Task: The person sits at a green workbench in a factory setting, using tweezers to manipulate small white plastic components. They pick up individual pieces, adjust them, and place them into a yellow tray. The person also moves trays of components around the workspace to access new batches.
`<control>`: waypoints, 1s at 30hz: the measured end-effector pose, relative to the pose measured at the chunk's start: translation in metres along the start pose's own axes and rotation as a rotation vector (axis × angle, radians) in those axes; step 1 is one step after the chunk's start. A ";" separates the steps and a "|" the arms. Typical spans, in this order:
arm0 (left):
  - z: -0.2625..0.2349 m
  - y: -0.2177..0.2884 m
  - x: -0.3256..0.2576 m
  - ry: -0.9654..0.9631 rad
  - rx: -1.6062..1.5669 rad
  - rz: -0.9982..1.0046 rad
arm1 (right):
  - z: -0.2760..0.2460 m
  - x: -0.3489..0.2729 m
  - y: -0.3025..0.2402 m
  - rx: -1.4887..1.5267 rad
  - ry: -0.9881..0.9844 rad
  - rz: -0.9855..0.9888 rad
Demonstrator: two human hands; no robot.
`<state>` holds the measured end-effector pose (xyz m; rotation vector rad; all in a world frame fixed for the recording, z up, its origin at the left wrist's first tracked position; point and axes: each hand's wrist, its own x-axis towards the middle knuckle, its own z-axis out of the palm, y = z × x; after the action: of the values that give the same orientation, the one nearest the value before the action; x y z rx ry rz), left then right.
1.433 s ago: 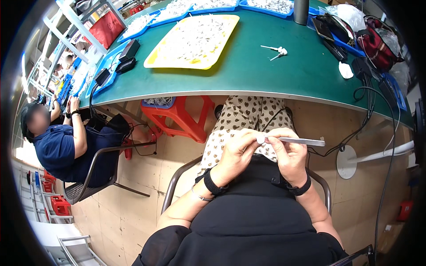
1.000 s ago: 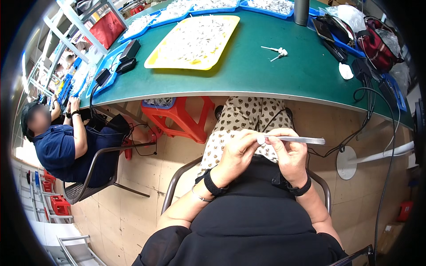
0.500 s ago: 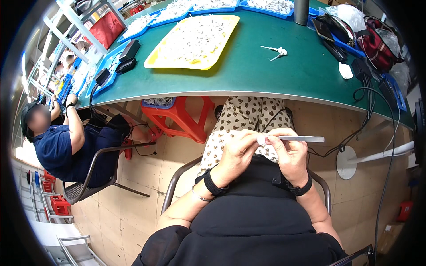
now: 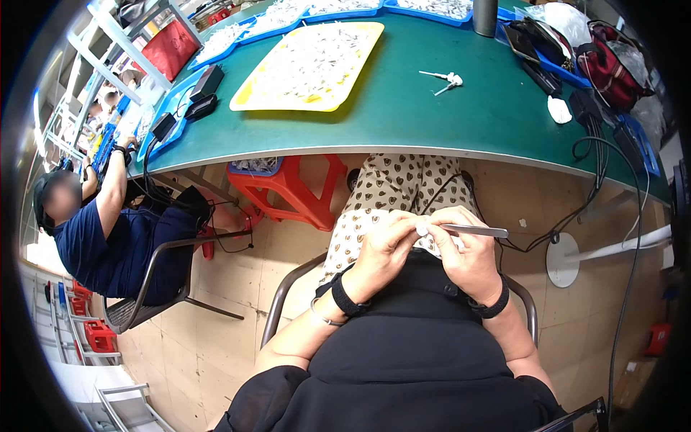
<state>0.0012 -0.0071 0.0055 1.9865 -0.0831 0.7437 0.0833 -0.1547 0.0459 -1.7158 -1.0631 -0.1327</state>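
Note:
Above my lap, both hands meet around a small white round piece (image 4: pixel 422 229). My left hand (image 4: pixel 389 243) pinches it between thumb and fingertips. In my right hand (image 4: pixel 466 248) are slim silver tweezers (image 4: pixel 479 230), their blunt end sticking out to the right. The tweezers' tips are hidden by my fingers, and my right thumb is close against the white piece. Ahead on the green table (image 4: pixel 403 122) lies a shallow yellow tray (image 4: pixel 288 106) heaped with small white parts. To its right is a loose white part with thin prongs (image 4: pixel 450 79).
Blue trays (image 4: pixel 425 13) of white parts line the far side, beside a grey cylinder (image 4: pixel 486 18). Bags (image 4: pixel 612 68) and black cables (image 4: pixel 594 137) crowd the right. A red stool (image 4: pixel 288 191) stands under the table. A seated person (image 4: pixel 122 223) works at left.
The tweezers have turned slightly and shifted left, with my right hand closer to the left one. The person at left has reached farther forward.

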 end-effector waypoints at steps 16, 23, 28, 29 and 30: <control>-0.004 0.002 0.005 -0.013 -0.150 -0.069 | 0.013 -0.007 0.003 0.372 0.123 0.150; -0.002 -0.002 0.003 0.010 -0.105 -0.027 | 0.014 -0.007 0.005 0.320 0.130 0.119; -0.003 0.001 0.005 -0.017 -0.097 -0.022 | 0.015 -0.008 0.006 0.348 0.138 0.147; -0.003 0.001 0.004 -0.015 -0.104 -0.028 | 0.015 -0.008 0.005 0.340 0.138 0.145; -0.003 0.002 0.004 -0.013 -0.110 -0.034 | 0.014 -0.008 0.005 0.332 0.137 0.144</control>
<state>0.0028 -0.0048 0.0101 1.8836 -0.0959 0.6907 0.0765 -0.1477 0.0321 -1.4538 -0.8078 0.0181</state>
